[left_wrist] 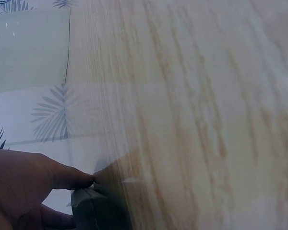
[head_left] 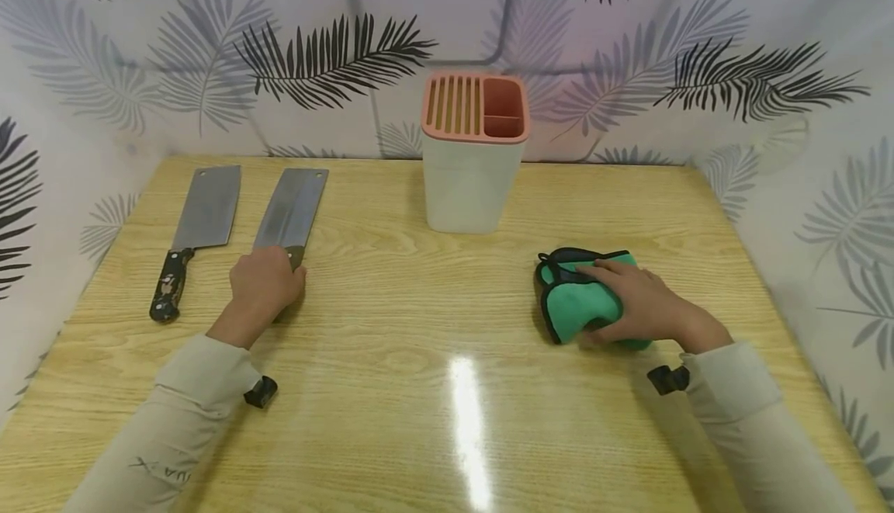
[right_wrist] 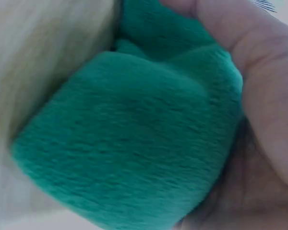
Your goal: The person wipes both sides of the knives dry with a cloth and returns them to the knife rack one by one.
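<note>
My left hand (head_left: 267, 288) grips the handle of a cleaver (head_left: 292, 206), whose wide blade points away toward the back of the table. In the left wrist view, the thumb and fingers close around the dark handle (left_wrist: 96, 211), most of which lies out of frame. On the right, my right hand (head_left: 646, 303) holds a folded green cloth (head_left: 580, 307) with black edging and a black loop. The right wrist view shows the plush cloth (right_wrist: 125, 139) filling the grasp, the thumb over one side; the other fingers are mostly hidden.
A second cleaver (head_left: 209, 206) with a dark riveted handle lies left of the gripped one. At the back middle stands a white knife holder (head_left: 464, 187) with a pink slotted top. A leaf-patterned curtain (head_left: 608, 86) borders the wooden table (head_left: 391, 327).
</note>
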The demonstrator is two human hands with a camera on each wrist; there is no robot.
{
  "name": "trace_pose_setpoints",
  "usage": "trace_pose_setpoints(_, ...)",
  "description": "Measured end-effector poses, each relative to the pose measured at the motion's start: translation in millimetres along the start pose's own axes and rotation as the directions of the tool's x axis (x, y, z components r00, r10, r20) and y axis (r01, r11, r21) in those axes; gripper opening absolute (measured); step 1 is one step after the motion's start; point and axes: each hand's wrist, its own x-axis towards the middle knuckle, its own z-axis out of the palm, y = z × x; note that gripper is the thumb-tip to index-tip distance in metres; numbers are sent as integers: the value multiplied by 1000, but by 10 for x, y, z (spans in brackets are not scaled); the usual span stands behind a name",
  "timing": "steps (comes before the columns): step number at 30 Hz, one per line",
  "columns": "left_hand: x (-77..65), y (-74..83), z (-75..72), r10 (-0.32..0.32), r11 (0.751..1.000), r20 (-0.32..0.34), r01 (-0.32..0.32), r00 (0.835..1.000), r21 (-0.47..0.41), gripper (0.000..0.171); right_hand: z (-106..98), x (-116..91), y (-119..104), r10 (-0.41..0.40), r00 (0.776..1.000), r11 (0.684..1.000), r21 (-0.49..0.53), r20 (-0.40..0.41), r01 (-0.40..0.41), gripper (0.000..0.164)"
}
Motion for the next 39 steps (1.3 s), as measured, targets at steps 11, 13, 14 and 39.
trace_pose_setpoints(11,8,10,-7,-13,999,-12,12,1000,-43,46,114,40,71,-48,998,999,10,-49,49,76)
trace_pose_setpoints(13,15,-6,8,-28,998,-18,27,999,-53,48,125,48,63,-44,998,999,-8,-54,44,76)
trace_pose_setpoints(14,21,-17,18,-36,998,-20,34,999,-59,50,129,50,58,-42,998,999,-15,-56,42,75)
trace_pose_setpoints(39,-6,-137,-94,-4,953,-262,-75,965,-292,56,164,56,47,-16,998,999,-49,-66,13,75)
